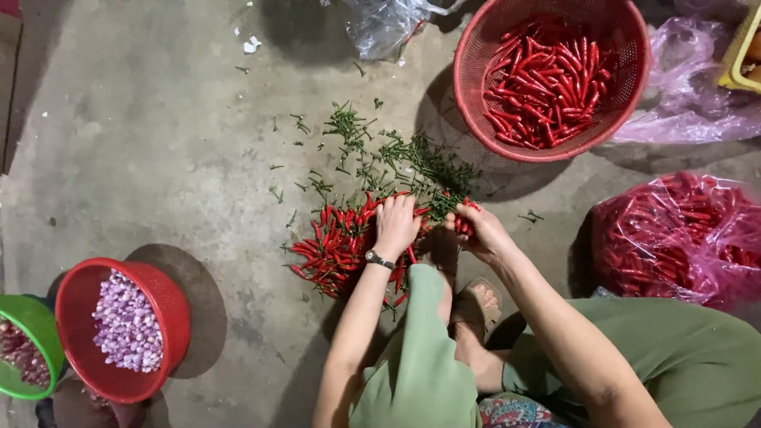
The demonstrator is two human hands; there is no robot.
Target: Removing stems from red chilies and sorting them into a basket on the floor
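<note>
My left hand (395,224) rests with curled fingers on a pile of red chilies (337,246) lying on the concrete floor; a watch sits on that wrist. Just to the right, my right hand (480,231) is closed around a few red chilies (468,224), their tips showing past the fingers. A scatter of green chili stems (396,158) spreads on the floor beyond both hands. A red mesh basket (482,47) holding stemless red chilies stands at the far right.
A clear plastic bag of red chilies (678,238) lies at the right. A red bowl (170,301) of peeled shallots and a green bowl (40,321) sit at the lower left. My sandalled foot (476,305) and green-clad knees fill the bottom.
</note>
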